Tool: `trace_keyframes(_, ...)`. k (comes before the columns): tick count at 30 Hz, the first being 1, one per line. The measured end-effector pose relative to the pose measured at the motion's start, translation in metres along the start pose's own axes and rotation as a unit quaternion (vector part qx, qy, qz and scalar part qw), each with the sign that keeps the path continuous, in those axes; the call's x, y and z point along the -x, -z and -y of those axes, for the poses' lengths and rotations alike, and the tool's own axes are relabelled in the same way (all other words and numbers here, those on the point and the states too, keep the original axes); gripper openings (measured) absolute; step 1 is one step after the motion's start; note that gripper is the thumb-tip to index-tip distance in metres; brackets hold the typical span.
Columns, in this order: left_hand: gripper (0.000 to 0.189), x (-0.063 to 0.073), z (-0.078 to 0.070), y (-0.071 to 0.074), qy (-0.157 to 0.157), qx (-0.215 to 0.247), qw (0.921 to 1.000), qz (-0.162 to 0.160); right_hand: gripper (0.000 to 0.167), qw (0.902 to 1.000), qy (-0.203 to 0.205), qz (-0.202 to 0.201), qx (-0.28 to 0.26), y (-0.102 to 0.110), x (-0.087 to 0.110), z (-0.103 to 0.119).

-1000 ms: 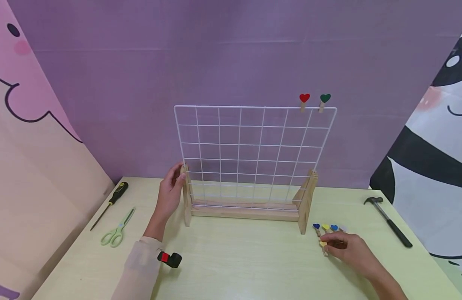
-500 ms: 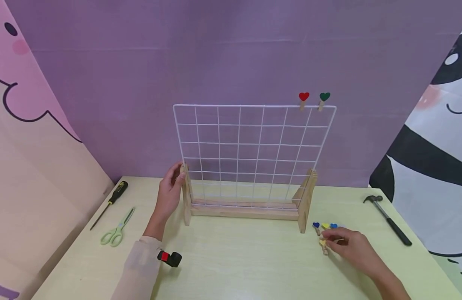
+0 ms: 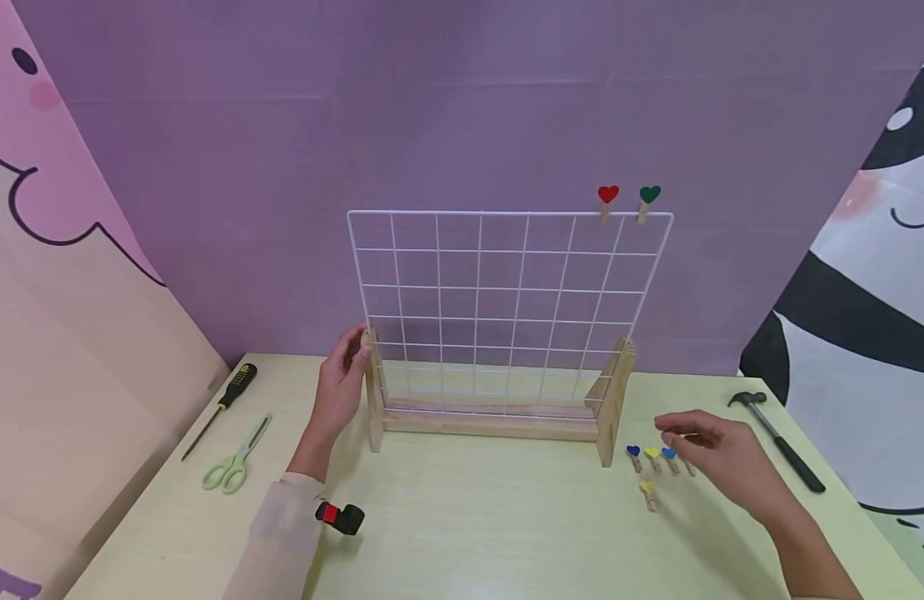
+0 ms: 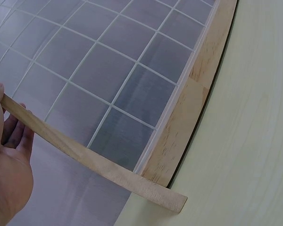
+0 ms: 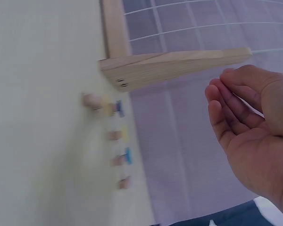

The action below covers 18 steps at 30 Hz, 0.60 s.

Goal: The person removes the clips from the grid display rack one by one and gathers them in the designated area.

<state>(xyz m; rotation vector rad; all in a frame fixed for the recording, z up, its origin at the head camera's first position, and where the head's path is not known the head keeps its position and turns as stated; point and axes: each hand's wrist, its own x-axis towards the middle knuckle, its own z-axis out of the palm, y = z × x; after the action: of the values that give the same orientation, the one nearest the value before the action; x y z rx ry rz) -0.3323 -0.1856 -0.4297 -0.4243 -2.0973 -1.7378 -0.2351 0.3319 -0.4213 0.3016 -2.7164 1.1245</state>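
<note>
A white wire grid rack (image 3: 479, 288) stands upright in a wooden base (image 3: 491, 427). My left hand (image 3: 337, 385) grips the top of its left wooden upright (image 4: 99, 165), thumb on the near side and fingers behind. My right hand (image 3: 720, 454) is raised over the table at the right, fingers loosely bent, with nothing visible between them in the right wrist view. Below it lie small wooden clothespins with hearts: a dark blue one (image 3: 634, 457), a yellow one (image 3: 652, 457), a blue one (image 3: 670, 459), one partly hidden by the hand, and a pale yellow one (image 3: 648, 495) nearer me.
Clothespins with a red heart (image 3: 607, 195) and a green heart (image 3: 649, 195) are clipped on the grid's top bar, toward its right end. A hammer (image 3: 778, 442) lies at the right. At the left lie a screwdriver (image 3: 229, 398) and green scissors (image 3: 235, 461).
My right hand has left the pale yellow clothespin and risen up and to the right, uncovering more of the back row. My left hand stays on the upright.
</note>
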Motion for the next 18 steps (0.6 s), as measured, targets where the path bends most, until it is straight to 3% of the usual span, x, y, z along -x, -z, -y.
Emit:
trace_keyframes(5,0.045,0.001,-0.001,0.000,0.005,-0.002,1.0000,-0.001,0.029,0.9993,0.022,-0.016,-0.025,0.020,-0.013,0.021)
trace_keyframes(12,0.045,0.000,-0.002,0.000,0.008,-0.003,1.0000,-0.004,0.027,0.9964,0.068,-0.046,-0.021,0.042,-0.033,0.054)
trace_keyframes(18,0.045,-0.001,-0.001,-0.001,-0.001,0.001,1.0000,-0.001,0.028,0.9929,0.073,-0.084,-0.041,0.065,-0.048,0.081)
